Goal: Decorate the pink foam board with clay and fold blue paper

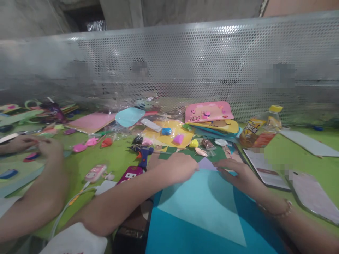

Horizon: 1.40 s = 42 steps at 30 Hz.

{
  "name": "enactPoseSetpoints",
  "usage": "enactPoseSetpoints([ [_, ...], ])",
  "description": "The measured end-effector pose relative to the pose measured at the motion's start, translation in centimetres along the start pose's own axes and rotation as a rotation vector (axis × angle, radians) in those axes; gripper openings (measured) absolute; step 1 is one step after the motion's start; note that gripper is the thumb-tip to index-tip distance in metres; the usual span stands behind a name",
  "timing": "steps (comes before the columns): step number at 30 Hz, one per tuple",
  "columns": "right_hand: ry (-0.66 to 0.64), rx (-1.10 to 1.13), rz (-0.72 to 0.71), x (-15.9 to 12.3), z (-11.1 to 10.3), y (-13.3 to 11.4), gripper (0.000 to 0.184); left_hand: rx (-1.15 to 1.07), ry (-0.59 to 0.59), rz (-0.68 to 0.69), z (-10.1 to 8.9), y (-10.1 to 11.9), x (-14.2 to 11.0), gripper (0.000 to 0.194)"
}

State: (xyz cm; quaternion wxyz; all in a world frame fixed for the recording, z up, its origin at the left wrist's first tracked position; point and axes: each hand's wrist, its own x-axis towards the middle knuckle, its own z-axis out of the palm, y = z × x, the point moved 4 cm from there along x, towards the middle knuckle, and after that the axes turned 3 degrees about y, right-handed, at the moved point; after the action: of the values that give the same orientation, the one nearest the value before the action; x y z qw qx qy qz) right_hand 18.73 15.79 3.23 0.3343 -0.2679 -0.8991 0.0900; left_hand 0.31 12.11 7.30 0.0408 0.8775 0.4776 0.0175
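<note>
Purple paper (pixel 207 164) at the light-blue sheet (pixel 197 204), twelve o'clock
Left hand (pixel 184 167) at its nine o'clock, right hand (pixel 234 169) at three.

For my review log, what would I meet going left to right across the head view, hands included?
Another person's hand, red lump, dark blue tool, left hand, lilac paper, right hand, pale pink phone.

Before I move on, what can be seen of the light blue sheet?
The light blue sheet looks like plain paper, lying flat and askew on a darker blue surface, partly shadowed. The left hand is at its far edge, the right hand near its far right corner; contact is unclear. A lilac piece shows beyond, between them.
</note>
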Motion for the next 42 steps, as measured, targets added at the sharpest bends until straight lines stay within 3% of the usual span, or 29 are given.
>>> enactPoseSetpoints([
  [6, 0.005, -0.018, -0.123, 0.0, 1.0, -3.1, 0.017, 0.09, -0.029, 0.056, 0.7, 1.6, 0.1, 0.018],
  [10, 0.024, -0.038, -0.109, 0.0, 1.2, -3.2, 0.017, 0.096, -0.025, 0.074, 0.8, 2.0, 0.0, 0.02],
  [15, -0.017, -0.033, -0.052, -0.2, 1.3, -2.1, 0.017, 0.074, -0.027, 0.072, 0.5, 1.2, 0.1, 0.018],
  [21, 0.003, 0.005, 0.063, 0.1, 0.0, -0.4, 0.017, 0.012, -0.003, 0.011, -2.2, -1.0, -0.7, 0.025],
  [27, 0.063, -0.1, 0.153, -0.1, -1.7, 3.1, 0.018, -0.003, -0.024, -0.073, -4.7, -3.8, -2.2, 0.027],
  [31, 0.158, -0.15, 0.18, -0.4, -2.1, 4.7, 0.016, 0.047, 0.007, -0.091, -4.9, -3.9, -2.4, 0.029],
  [34, 0.284, -0.215, 0.012, -0.4, -2.0, 2.4, 0.021, 0.082, 0.018, -0.063, -4.0, -2.3, -2.0, 0.027],
  [38, 0.161, -0.298, -0.204, -0.5, -0.3, -2.9, 0.041, 0.122, 0.049, -0.033, -2.5, 0.6, -1.7, 0.026],
  [42, 0.088, -0.282, -0.19, -0.3, 0.4, -5.6, 0.017, 0.15, 0.056, 0.004, -1.6, 2.6, -1.5, 0.028],
])
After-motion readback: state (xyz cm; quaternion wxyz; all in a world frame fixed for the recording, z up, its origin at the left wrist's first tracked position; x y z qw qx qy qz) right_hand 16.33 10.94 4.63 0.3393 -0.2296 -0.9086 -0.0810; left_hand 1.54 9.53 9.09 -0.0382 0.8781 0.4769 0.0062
